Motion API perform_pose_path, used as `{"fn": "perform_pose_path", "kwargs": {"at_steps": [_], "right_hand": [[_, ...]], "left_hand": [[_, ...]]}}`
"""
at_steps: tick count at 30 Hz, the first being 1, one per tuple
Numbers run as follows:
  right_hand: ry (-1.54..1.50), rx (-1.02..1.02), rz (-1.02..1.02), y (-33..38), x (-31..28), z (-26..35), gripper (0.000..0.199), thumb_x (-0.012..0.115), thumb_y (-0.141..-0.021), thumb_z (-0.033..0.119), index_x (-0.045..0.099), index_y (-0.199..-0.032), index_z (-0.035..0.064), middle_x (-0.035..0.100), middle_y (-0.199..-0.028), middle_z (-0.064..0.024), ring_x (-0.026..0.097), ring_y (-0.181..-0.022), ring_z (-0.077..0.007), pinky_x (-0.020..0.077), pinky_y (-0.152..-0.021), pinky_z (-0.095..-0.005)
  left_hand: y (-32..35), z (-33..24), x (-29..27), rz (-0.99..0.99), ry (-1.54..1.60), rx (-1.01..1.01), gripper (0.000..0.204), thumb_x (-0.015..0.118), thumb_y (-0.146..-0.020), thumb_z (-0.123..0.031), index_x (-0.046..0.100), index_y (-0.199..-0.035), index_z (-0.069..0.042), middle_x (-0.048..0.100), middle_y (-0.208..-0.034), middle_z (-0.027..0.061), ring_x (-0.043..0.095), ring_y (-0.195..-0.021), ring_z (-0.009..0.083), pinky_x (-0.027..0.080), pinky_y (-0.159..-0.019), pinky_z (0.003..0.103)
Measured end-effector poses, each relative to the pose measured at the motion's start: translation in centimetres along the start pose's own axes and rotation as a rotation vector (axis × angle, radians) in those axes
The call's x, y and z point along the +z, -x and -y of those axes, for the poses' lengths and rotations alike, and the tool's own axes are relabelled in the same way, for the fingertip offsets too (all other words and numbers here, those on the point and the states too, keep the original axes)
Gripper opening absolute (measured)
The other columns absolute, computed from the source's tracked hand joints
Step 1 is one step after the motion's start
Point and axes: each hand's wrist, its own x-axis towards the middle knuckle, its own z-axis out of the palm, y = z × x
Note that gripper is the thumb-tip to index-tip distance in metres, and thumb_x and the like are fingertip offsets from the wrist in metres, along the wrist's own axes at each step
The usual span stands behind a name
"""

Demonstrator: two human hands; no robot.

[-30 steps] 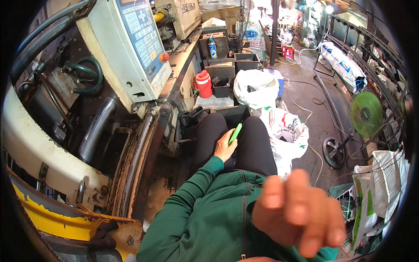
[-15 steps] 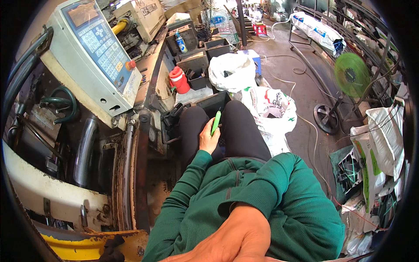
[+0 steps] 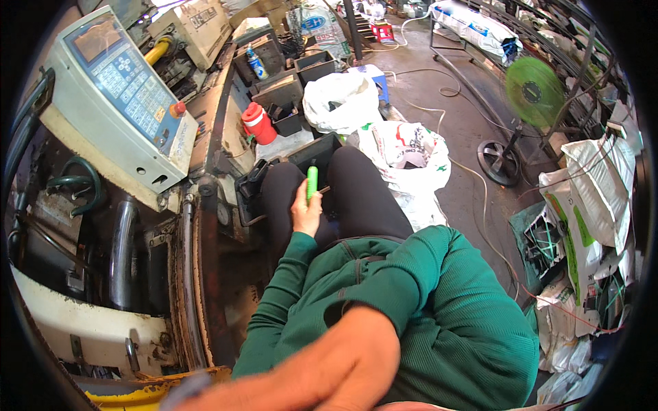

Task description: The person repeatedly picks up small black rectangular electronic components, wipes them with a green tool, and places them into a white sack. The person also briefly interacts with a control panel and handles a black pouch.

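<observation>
Gripping the green-handled tool (image 3: 312, 181) looks to be the step in hand: the left hand (image 3: 306, 214) is closed around its lower part, with the green end pointing up and away from the body. That tool sits between the thighs of the black trousers (image 3: 370, 198), its tip hard to make out against the dark behind. The right hand (image 3: 336, 366) is well apart from the left, on the near side of the tool, bent across the green top (image 3: 439, 308) and close to the camera; its fingers are blurred or cut off by the lower edge, so how far they are open cannot be told. A greyish blur (image 3: 188, 390) shows at its far end (a held piece or something behind it, I cannot say which). In my judgement, using the tool would call for bringing the two hands together, the left grip firm and the tip turned clear of the legs. Just beyond the tool is a dark bin (image 3: 322, 148); farther off and to its left stands a red jug (image 3: 257, 123), with a control panel (image 3: 127, 82) farther left. An open white sack (image 3: 404, 161) lies beyond the tool to its right, and a green fan (image 3: 534, 92) stands well out to the right.
</observation>
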Motion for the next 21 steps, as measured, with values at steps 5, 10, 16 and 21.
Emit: {"fn": "perform_pose_path", "kwargs": {"at_steps": [5,10,16,21], "right_hand": [[0.424,0.160,-0.396,2.2,-5.6,3.1,0.048,0.049,-0.091,0.010,0.035,-0.136,0.0001,0.038,-0.139,-0.0126,0.035,-0.128,-0.0178,0.0288,-0.103,-0.0342],[0.863,-0.085,-0.912,6.8,-10.0,1.7,0.057,0.058,-0.083,0.017,0.038,-0.135,0.0018,0.039,-0.139,-0.0151,0.039,-0.126,-0.0244,0.0323,-0.101,-0.0378],[0.110,0.163,-1.165,11.6,-14.1,-3.0,0.055,0.040,-0.095,0.038,0.034,-0.136,0.0013,0.044,-0.134,-0.0149,0.045,-0.121,-0.0297,0.0358,-0.102,-0.0372],[-0.024,0.260,-1.323,12.9,-16.1,-2.9,0.046,0.036,-0.097,0.036,0.038,-0.134,0.0085,0.050,-0.126,-0.0123,0.054,-0.111,-0.0267,0.0530,-0.082,-0.0376]], "left_hand": [[0.2,-3.1,-5.0,-0.253,0.466,-0.236,0.025,0.042,-0.095,-0.024,0.048,-0.112,-0.007,0.053,-0.075,0.0023,0.049,-0.054,0.0090,0.043,-0.045,0.025],[1.8,-13.2,-5.5,-0.178,0.648,0.026,0.034,0.049,-0.093,-0.024,0.047,-0.120,-0.004,0.056,-0.080,0.0041,0.051,-0.059,0.0103,0.045,-0.053,0.024],[2.7,-17.1,-1.6,-0.143,-0.410,0.659,0.047,0.058,-0.077,-0.013,0.050,-0.122,0.000,0.052,-0.107,0.0179,0.049,-0.102,0.0341,0.039,-0.090,0.041],[1.6,-16.8,-2.6,0.013,-0.696,0.553,0.052,0.061,-0.068,-0.015,0.053,-0.117,0.000,0.053,-0.109,0.0130,0.050,-0.098,0.0299,0.038,-0.082,0.040]]}}
